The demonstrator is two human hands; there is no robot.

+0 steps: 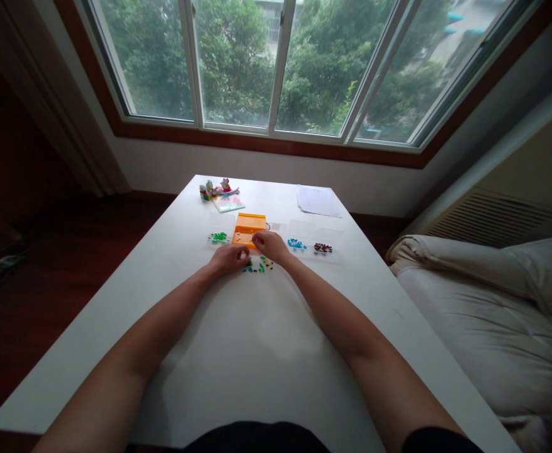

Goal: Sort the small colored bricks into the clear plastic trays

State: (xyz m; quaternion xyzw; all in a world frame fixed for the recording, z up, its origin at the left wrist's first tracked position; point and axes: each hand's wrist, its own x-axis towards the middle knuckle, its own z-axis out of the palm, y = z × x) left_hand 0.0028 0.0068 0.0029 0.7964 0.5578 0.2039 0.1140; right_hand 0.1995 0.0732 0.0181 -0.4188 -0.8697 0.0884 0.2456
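- Our left hand (230,257), fingers curled narrow, sits just left of the loose pieces (262,268).
- Our right hand (272,245), also narrow, is over the right side of the orange box (251,221), just beyond our left.
- We cannot tell what our hands hold.

Left arm (162,327): slanting forward and inward, forearm showing bare.
Right arm (342,308): stretching forward and inward, mirroring its partner.
Left hand (229,257): curling its fingers inward, sitting closer to the body.
Right hand (270,244): bending its fingers leftward, showing its back.
Both grips: appearing too small to reveal any pinch.
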